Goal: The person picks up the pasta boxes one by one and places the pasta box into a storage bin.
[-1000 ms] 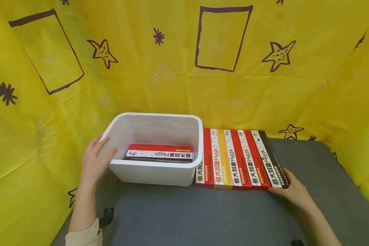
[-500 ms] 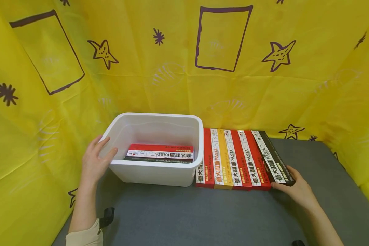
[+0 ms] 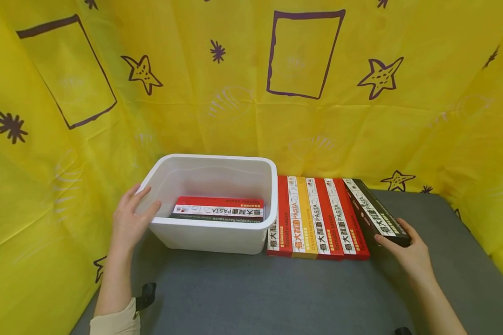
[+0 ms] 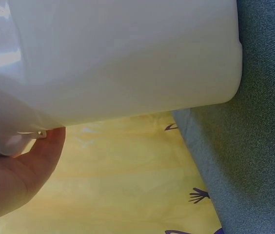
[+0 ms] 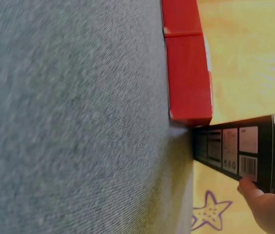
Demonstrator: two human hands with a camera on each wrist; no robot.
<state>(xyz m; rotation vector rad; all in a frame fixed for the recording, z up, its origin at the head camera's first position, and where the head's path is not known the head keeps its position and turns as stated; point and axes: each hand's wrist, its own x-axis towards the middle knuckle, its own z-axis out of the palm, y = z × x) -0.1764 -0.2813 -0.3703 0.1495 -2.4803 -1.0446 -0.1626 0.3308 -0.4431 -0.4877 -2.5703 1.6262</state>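
Here, the right grip (image 3: 412, 256) holds one black box (image 3: 375, 211) beside four others (image 3: 320, 218).

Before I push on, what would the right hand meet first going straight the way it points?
Probably the yellow curtain: the right hand holds the black pasta box, whose far end leads toward it. The gap between them is unclear.

Looking across a grey, fabric-textured table (image 3: 243, 298), rounding off at the far corner, about two o'clock. Over at eleven o'clock, seeing a white tub (image 3: 209, 238), sitting upright on the surface. Just beside it, at twelve, spotting a red pasta box (image 3: 285, 221), next a yellow box (image 3: 305, 214), then two more red boxes (image 3: 353, 228), laid side by side toward one.
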